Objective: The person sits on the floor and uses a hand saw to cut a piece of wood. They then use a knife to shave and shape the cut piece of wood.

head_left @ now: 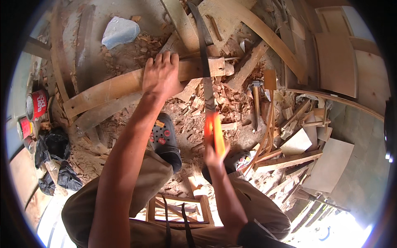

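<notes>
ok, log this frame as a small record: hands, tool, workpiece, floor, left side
left hand: laid on top of the plank
right hand: closed around the orange handle, blurred
tool: handsaw, blade crossing the plank near its right end
cut depth: cannot tell
floor: wood chips, pale chunk beyond the plank
left side: red can, black plastic bag

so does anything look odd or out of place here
Yes: wood chips litter the floor, and offcuts lie jumbled at the right. The pale, jagged chunk at upper left stands out because it looks unlike wood. The right hand and saw handle are blurred, so damage there can't be judged.
</notes>
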Motion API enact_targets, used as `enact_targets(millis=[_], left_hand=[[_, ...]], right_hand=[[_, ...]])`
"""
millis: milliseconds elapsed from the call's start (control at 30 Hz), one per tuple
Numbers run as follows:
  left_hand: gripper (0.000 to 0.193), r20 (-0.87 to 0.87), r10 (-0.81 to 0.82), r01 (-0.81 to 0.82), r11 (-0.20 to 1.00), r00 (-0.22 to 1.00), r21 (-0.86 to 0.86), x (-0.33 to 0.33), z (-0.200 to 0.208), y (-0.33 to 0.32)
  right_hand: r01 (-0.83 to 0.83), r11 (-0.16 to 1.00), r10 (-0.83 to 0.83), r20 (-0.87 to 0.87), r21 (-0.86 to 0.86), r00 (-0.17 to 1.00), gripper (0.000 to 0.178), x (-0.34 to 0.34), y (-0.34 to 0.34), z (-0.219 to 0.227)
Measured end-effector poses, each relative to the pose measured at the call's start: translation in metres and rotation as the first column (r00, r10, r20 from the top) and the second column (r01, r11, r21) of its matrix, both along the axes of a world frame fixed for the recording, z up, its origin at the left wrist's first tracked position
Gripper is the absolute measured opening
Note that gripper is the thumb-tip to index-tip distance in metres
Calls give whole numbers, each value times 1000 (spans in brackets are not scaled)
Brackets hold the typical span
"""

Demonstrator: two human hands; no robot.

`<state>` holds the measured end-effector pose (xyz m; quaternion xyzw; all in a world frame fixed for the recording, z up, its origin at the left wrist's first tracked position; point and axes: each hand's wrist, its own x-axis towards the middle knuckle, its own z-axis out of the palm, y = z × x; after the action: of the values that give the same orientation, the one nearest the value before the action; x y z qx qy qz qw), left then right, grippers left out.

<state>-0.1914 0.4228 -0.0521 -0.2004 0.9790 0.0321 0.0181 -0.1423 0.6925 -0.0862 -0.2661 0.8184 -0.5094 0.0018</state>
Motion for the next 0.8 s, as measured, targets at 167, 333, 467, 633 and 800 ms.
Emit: enact_targets(millis=[167, 333, 467, 633, 800], left_hand=[[79, 39, 8, -9, 1000, 999, 12, -3, -1, -4], [76, -54, 35, -31, 996, 998, 82, -8, 2, 2], [83, -30, 8, -9, 1000, 1000, -20, -1, -1, -2], [69, -30, 48, -49, 999, 998, -23, -3, 6, -1], [71, -70, 13, -13, 1000, 997, -7, -8, -4, 4]], right_hand=[[-19, 1000, 17, 107, 21, 994, 38, 19, 40, 9], [142, 983, -80, 433, -113, 898, 10, -74, -90, 45], [-40, 997, 48, 130, -58, 990, 13, -1, 4, -5], [-28, 994, 31, -30, 102, 999, 29, 31, 53, 1], [112, 994, -91, 477, -14, 874, 4, -79, -93, 37]])
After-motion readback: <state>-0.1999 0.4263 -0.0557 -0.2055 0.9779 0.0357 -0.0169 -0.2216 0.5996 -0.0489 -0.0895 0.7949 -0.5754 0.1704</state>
